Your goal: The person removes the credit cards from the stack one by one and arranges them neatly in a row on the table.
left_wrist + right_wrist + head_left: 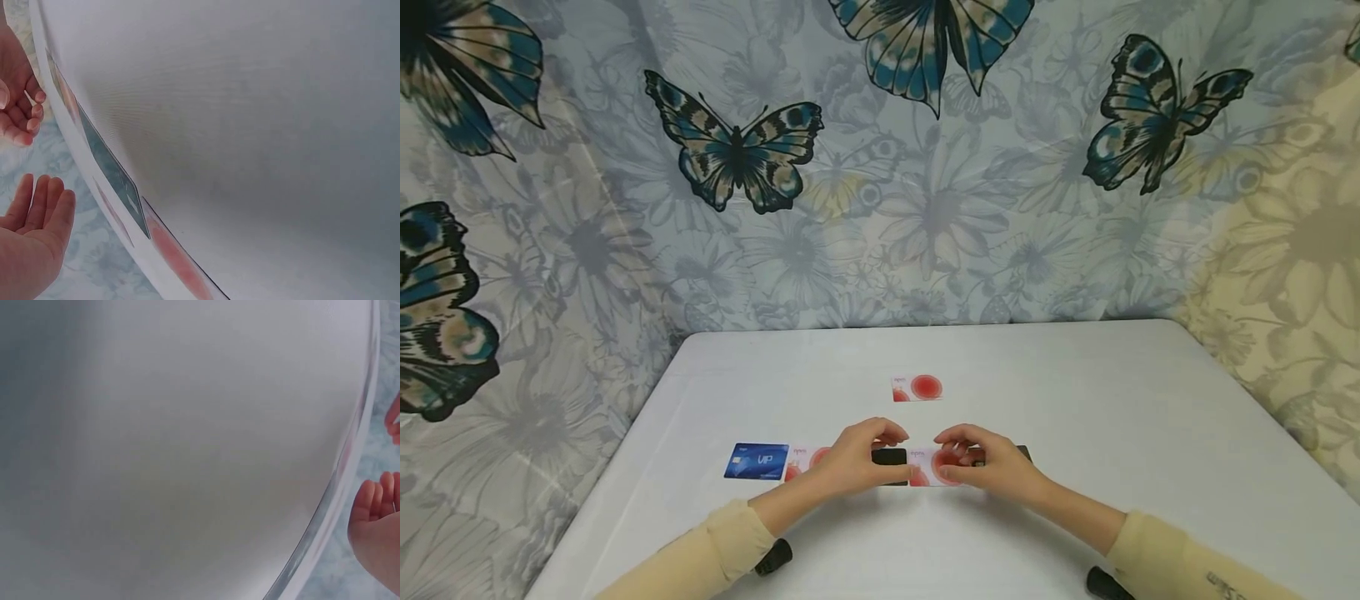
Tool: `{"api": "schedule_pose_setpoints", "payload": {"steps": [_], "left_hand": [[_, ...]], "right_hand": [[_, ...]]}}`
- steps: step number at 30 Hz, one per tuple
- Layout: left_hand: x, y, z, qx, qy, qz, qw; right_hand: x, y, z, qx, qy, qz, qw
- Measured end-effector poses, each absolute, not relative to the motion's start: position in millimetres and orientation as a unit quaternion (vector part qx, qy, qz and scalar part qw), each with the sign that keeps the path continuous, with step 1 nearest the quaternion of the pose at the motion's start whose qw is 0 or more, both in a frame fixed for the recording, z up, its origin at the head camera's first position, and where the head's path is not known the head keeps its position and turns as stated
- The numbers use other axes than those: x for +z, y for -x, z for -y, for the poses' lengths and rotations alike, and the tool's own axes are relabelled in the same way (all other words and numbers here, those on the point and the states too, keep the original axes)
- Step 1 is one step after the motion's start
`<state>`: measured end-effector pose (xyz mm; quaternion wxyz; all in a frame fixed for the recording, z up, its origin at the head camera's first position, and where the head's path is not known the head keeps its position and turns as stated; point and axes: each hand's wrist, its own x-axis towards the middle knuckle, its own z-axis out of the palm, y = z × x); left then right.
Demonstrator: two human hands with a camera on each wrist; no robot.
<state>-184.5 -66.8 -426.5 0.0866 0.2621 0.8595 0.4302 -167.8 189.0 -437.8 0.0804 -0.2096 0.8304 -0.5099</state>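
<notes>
A row of cards lies on the white table. At its left end is a blue VIP card [756,461], then a pink-and-white card with red circles [801,460]. My left hand [861,458] hovers over a black card [890,457], partly hiding it. To its right lies another pink-and-white card [922,468], partly under my right hand [996,462]. Behind that hand a dark card [1024,452] shows only at its edge. Both hands have loosely bent fingers with nothing between them; the left wrist view shows the left hand [37,237] apart from the cards.
Farther back on the white table [1075,375] lies a single pink-and-white card [917,388]. Behind the table's far edge hangs a butterfly-patterned cloth [940,208]. Dark straps [773,557] show at both wrists.
</notes>
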Motion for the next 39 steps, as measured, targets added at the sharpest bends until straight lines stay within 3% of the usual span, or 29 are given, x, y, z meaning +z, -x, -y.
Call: {"api": "schedule_pose_setpoints", "payload": {"steps": [6,22,39], "left_hand": [[-427.5,179.3,72.2,0.451,-0.254,-0.85,0.094],[-436.4,169.4,81.5,0.487,-0.27,-0.824,0.108],[-432.2,190.2,82.4,0.452,-0.263,-0.848,0.088]], "right_hand": [[-441.3,165.2,-181.0,-0.529,0.238,-0.811,0.075],[-444.2,161.1,-174.0,-0.555,0.23,-0.79,0.121],[-442.1,186.5,-178.0,-0.505,0.242,-0.823,0.094]]}}
